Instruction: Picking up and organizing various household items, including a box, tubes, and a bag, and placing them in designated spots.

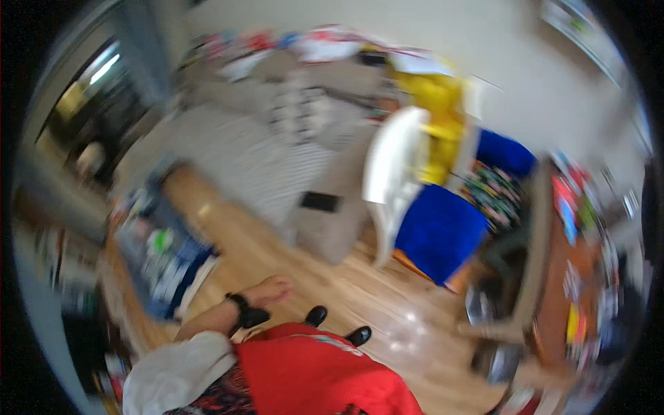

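Note:
My left hand [270, 290] hangs over the wood-look floor, with a black band [239, 306] around its wrist. Nothing shows in it, and its fingers look loosely apart, though blurred. A dark rounded object [255, 317] is just beside the wrist; blur hides what it is. My right hand is out of view. A red garment [321, 371] covers my front, with the tips of two black shoes [359, 336] beyond it. Ahead are a sofa [244, 150] with a striped grey cover and a dark flat rectangular object [320, 202] on its near end.
A white plastic chair [391, 155] with a blue cloth [441, 231] on its seat and yellow fabric [446, 114] behind stands right of the sofa. A cluttered brown desk [557, 295] is at the right. Left, a low table [122, 290] bears a blue-and-white package [166, 275]. Clothes and bags line the sofa's back.

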`<action>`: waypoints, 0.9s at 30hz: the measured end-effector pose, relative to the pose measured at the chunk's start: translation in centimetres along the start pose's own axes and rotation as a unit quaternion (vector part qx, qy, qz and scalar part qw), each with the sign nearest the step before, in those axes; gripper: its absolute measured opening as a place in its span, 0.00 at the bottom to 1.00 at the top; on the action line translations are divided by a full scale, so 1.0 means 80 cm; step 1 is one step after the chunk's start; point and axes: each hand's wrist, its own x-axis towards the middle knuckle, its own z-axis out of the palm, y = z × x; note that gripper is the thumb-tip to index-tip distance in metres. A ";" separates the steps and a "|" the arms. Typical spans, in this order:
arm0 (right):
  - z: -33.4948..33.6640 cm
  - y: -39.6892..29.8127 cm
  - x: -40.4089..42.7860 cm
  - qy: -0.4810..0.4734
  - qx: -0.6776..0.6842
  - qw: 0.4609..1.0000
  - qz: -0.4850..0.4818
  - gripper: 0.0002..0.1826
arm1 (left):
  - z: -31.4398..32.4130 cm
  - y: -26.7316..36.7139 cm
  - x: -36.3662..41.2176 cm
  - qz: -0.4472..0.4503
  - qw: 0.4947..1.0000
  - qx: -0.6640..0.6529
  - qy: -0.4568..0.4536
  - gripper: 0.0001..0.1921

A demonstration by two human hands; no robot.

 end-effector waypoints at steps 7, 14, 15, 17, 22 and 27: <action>0.237 0.086 -0.093 -0.272 -0.133 0.949 0.082 0.23 | -0.074 -0.126 -0.068 -0.071 0.983 -0.053 0.158 0.10; 0.425 0.159 -0.280 -0.517 -0.198 0.818 0.155 0.23 | -0.167 -0.213 -0.151 -0.058 0.958 -0.156 0.232 0.10; 0.449 0.168 -0.311 -0.541 -0.205 0.800 0.158 0.23 | -0.183 -0.229 -0.164 -0.043 0.955 -0.175 0.235 0.10; 0.493 0.186 -0.377 -0.586 -0.225 0.761 0.162 0.23 | -0.219 -0.268 -0.192 -0.014 0.938 -0.222 0.265 0.09; 0.585 0.246 -0.564 -0.691 -0.280 0.643 0.176 0.22 | -0.313 -0.443 -0.252 -0.027 0.851 -0.383 0.359 0.09; 0.656 0.306 -0.755 -0.782 -0.331 0.500 0.172 0.22 | -0.351 -0.596 -0.285 0.004 0.771 -0.421 0.478 0.15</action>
